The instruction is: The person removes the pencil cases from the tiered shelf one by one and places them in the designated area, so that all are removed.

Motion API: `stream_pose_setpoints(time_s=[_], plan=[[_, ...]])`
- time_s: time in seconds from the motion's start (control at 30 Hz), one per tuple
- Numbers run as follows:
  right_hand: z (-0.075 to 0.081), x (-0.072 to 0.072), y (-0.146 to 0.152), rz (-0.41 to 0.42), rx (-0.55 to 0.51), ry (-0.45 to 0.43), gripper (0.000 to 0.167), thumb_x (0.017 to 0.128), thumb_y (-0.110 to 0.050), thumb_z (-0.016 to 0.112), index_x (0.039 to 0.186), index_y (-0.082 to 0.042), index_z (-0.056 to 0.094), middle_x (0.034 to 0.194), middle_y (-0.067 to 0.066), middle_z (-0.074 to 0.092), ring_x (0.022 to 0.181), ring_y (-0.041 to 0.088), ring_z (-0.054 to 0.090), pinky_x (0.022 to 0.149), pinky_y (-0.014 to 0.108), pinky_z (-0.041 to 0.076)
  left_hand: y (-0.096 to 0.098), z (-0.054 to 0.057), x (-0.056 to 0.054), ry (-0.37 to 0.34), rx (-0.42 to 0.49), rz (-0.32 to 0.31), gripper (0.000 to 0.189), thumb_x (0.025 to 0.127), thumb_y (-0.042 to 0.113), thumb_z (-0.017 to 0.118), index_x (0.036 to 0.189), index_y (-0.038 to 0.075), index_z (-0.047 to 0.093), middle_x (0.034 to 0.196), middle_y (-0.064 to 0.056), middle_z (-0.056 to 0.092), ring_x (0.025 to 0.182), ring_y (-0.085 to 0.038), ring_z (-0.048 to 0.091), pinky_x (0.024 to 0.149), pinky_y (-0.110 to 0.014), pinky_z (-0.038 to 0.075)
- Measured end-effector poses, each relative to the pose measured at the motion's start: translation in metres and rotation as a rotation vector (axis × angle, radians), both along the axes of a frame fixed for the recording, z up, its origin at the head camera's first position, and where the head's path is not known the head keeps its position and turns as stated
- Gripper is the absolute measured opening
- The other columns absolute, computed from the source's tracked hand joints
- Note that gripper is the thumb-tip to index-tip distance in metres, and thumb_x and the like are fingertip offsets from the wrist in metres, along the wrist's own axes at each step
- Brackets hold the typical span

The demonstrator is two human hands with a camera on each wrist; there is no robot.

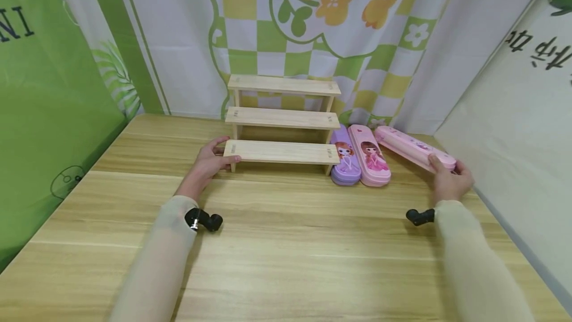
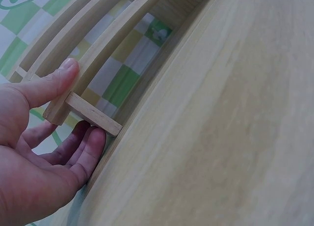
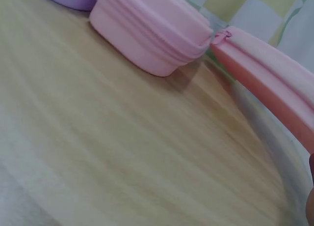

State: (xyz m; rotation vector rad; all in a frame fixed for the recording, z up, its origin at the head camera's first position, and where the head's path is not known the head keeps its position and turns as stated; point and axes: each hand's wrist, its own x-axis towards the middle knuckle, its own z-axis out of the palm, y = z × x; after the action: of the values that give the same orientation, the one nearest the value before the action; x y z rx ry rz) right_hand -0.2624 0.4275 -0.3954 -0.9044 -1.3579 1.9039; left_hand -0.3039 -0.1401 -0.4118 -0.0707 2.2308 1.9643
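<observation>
A three-step wooden display rack (image 1: 283, 151) stands near the back of the table. My left hand (image 1: 207, 160) grips the left end of its lowest step. In the left wrist view the thumb lies on the plank and the fingers curl near the leg (image 2: 95, 114). On the right, my right hand (image 1: 451, 180) holds the near end of a pink pencil case (image 1: 413, 147), which slants away toward the back. The right wrist view shows its zipped side (image 3: 270, 76) and only a sliver of the hand. Another pink pencil case (image 1: 370, 155) and a purple one (image 1: 346, 160) lie beside the rack.
The wood-grain table (image 1: 286, 242) extends toward me. A checked, flowered curtain (image 1: 286, 29) hangs behind the rack. A green sheet (image 1: 49, 88) hangs at the left and a white printed one (image 1: 523, 128) at the right. Each wrist wears a black mount.
</observation>
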Motion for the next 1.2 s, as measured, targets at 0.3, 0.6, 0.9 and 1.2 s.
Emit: stream_pose_setpoints(time_s=[0.3,0.6,0.9,1.2], plan=[[-0.007,0.000,-0.010,0.004,0.074,-0.087,0.090,0.064,-0.016,0.097,0.141,-0.013,0.049,0.128,-0.011,0.047,0.119,0.002,0.045,0.101,0.009,0.041,0.001,0.000,-0.001,0.010,0.007,-0.005,0.082,0.088,0.007,0.077,0.158,0.015,0.033,0.132,-0.019,0.049,0.093,-0.016,0.061,0.078,-0.021,0.058],[-0.004,0.016,-0.021,0.234,0.442,-0.463,0.100,0.076,-0.052,0.084,0.154,-0.010,0.039,0.148,0.008,0.048,0.130,0.019,0.045,0.115,0.029,0.037,0.002,0.003,0.000,0.018,0.021,-0.002,0.082,0.088,0.004,0.077,0.157,0.014,0.034,0.129,-0.017,0.050,0.089,-0.015,0.060,0.074,-0.021,0.058],[-0.003,0.025,-0.033,0.376,0.728,-0.543,0.091,0.084,-0.057,0.074,0.148,0.002,0.047,0.150,0.025,0.049,0.134,0.035,0.044,0.114,0.049,0.038,0.000,0.003,0.000,0.008,0.011,0.001,0.082,0.088,0.004,0.077,0.157,0.015,0.034,0.127,-0.016,0.050,0.088,-0.016,0.060,0.074,-0.021,0.058],[0.001,0.031,-0.050,0.421,0.794,-0.566,0.089,0.083,-0.056,0.076,0.143,0.005,0.051,0.139,0.025,0.056,0.121,0.031,0.052,0.075,0.021,0.041,0.000,0.002,0.000,0.003,0.013,0.001,0.083,0.087,0.005,0.078,0.157,0.015,0.035,0.131,-0.019,0.050,0.089,-0.017,0.061,0.075,-0.022,0.058]])
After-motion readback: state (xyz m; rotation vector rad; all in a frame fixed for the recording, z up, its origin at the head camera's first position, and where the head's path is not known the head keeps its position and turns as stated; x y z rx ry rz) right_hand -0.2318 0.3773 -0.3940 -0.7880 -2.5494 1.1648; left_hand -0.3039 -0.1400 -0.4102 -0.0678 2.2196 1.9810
